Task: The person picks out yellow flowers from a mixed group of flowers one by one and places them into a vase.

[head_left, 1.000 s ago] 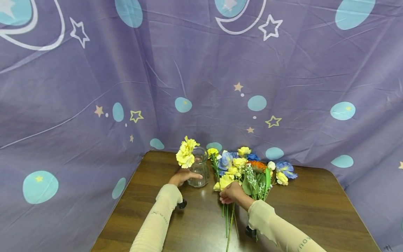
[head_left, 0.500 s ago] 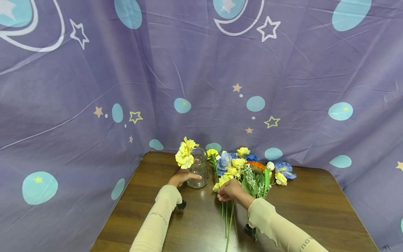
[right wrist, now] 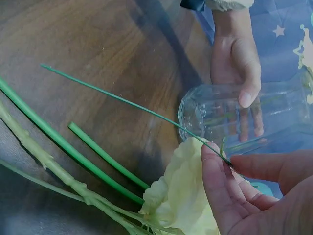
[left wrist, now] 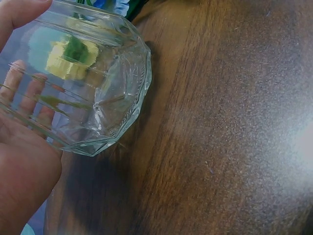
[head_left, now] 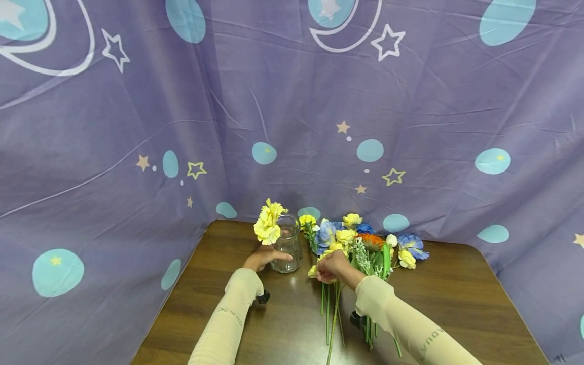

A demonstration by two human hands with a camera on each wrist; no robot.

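Note:
A glass vase [head_left: 290,259] stands at the back left of the table, with a yellow flower [head_left: 268,223] leaning out over its left rim. My left hand [head_left: 261,257] grips the vase from the left; its thumb and fingers show around the glass in the left wrist view. My right hand [head_left: 336,267] is over the near side of the flower pile. Between thumb and forefinger it pinches a thin green stem [right wrist: 124,101]. A pale yellow flower [right wrist: 183,188] lies right beside these fingers in the right wrist view. The far end of the pinched stem is hidden by the hand.
The pile on the wooden table [head_left: 433,304] holds yellow flowers [head_left: 345,236], blue flowers [head_left: 326,234], an orange flower [head_left: 371,241] and green sprigs [head_left: 362,257]. Several stems [head_left: 334,324] point toward the front edge. A purple patterned cloth [head_left: 292,101] hangs behind and at the sides.
My right hand has shifted slightly away from me, and more stems show beneath its wrist. The left hand and the vase stay in place.

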